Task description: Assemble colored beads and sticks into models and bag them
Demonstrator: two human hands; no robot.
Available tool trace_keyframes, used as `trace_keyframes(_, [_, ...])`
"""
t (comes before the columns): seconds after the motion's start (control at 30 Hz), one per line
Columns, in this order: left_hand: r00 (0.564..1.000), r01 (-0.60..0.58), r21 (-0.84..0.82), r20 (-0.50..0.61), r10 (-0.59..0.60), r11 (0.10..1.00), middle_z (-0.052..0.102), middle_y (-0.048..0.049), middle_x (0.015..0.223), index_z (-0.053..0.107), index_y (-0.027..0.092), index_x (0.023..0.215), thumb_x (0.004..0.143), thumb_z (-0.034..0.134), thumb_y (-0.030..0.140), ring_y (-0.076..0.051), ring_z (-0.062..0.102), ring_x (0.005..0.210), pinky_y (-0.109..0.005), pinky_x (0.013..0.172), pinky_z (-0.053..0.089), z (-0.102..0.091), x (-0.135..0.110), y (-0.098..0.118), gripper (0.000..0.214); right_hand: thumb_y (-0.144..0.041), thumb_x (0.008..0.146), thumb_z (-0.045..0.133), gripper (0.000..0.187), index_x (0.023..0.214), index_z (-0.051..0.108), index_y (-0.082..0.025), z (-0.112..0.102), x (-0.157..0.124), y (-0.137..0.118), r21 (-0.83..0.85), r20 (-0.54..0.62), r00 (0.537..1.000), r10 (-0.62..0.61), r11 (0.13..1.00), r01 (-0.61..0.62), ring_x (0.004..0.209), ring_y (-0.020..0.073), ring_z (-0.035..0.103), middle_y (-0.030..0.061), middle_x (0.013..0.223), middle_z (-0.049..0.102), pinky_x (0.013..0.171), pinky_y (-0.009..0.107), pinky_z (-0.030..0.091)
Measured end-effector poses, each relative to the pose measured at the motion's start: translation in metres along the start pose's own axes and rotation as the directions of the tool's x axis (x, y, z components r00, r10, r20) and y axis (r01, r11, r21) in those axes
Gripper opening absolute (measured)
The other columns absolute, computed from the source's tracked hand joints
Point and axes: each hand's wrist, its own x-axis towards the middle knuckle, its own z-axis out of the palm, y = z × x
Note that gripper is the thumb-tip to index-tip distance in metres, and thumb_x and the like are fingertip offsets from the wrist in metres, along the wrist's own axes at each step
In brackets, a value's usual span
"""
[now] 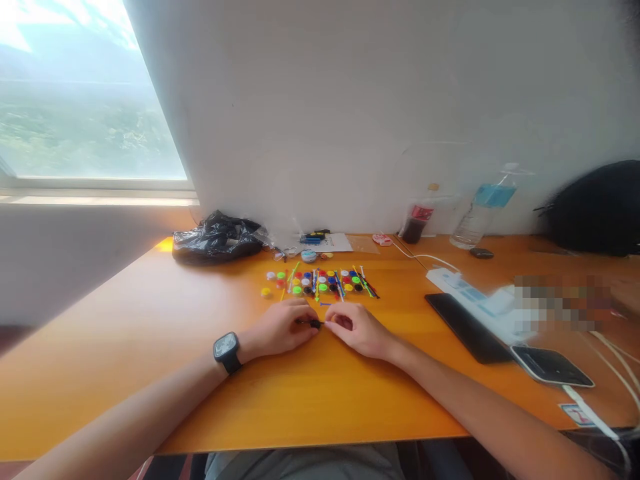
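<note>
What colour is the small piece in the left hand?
Black: the small piece in the left hand, shown in the head view.

On the bench (125,347), caps (323,288) and sticks (369,283) lie just beyond the left hand (287,327) and right hand (360,328); between the hands is a piece (315,324). Behind the caps lies paper (337,242), a bag (220,240) to its left, bottles (473,223) and a backpack (595,213) to its right. Right of the right hand lies a phone (465,330), then a power strip (463,293).

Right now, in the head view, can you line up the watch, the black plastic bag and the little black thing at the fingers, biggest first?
1. Black plastic bag
2. Watch
3. Little black thing
</note>
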Motion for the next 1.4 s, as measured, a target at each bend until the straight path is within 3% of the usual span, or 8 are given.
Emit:
trace_keyframes(0.23, [1.0, 0.011, 0.008, 0.008, -0.011, 1.0, 0.074, -0.0054, 0.099, 0.075, 0.023, 0.1, 0.092, 0.069, 0.027, -0.02, 0.07, 0.091, -0.03, 0.079, 0.056, 0.0005, 0.0003, 0.0008, 0.011, -0.031, 0.093, 0.064, 0.011, 0.087, 0.07, -0.023, 0.0015, 0.0008, 0.0018, -0.001, -0.028, 1.0, -0.005, 1.0, 0.005, 0.065, 0.0159, 0.051, -0.0002, 0.071, 0.06, 0.06, 0.028, 0.038])
trace_keyframes(0.4, [0.998, -0.021, 0.038, -0.059, 0.023, 0.999, 0.073, -0.0068, 0.102, 0.072, 0.023, 0.111, 0.092, 0.071, 0.031, -0.021, 0.069, 0.093, -0.032, 0.08, 0.056, 0.0, -0.0005, 0.0027, 0.021, -0.029, 0.093, 0.064, 0.01, 0.088, 0.07, -0.023, 0.0031, 0.001, 0.0036, 0.008, -0.046, 0.999, 0.002, 1.0, -0.001, 0.067, 0.0162, 0.053, 0.0008, 0.076, 0.063, 0.062, 0.028, 0.04])
trace_keyframes(0.57, [0.996, -0.047, 0.04, -0.068, 0.05, 0.998, 0.074, -0.0061, 0.095, 0.074, 0.022, 0.094, 0.098, 0.063, 0.027, -0.019, 0.068, 0.089, -0.03, 0.079, 0.055, 0.0002, 0.0023, 0.0048, 0.013, -0.03, 0.094, 0.064, 0.011, 0.089, 0.07, -0.023, 0.0028, 0.0007, 0.0039, 0.007, -0.04, 0.999, 0.002, 1.0, -0.001, 0.068, 0.0164, 0.054, 0.0011, 0.076, 0.063, 0.062, 0.028, 0.041])
trace_keyframes(0.9, [0.998, -0.027, 0.055, -0.052, 0.03, 0.998, 0.072, -0.0058, 0.087, 0.074, 0.019, 0.083, 0.097, 0.062, 0.022, -0.018, 0.066, 0.082, -0.029, 0.074, 0.053, 0.0005, 0.005, 0.0071, 0.018, -0.029, 0.095, 0.064, 0.01, 0.09, 0.07, -0.022, 0.0034, 0.0011, 0.0049, -0.01, -0.03, 1.0, 0.008, 1.0, -0.008, 0.07, 0.0156, 0.055, 0.0009, 0.08, 0.065, 0.064, 0.027, 0.042])
trace_keyframes(1.4, [0.993, -0.117, 0.122, -0.019, 0.121, 0.986, 0.073, -0.0049, 0.089, 0.076, 0.022, 0.087, 0.098, 0.06, 0.022, -0.018, 0.065, 0.082, -0.029, 0.073, 0.051, 0.0029, 0.0043, 0.004, 0.019, -0.026, 0.094, 0.064, 0.011, 0.085, 0.068, -0.02, 0.0003, 0.0015, 0.0012, -0.06, -0.007, 1.0, -0.007, 0.998, 0.007, 0.068, 0.0145, 0.053, 0.0002, 0.076, 0.062, 0.062, 0.026, 0.041])
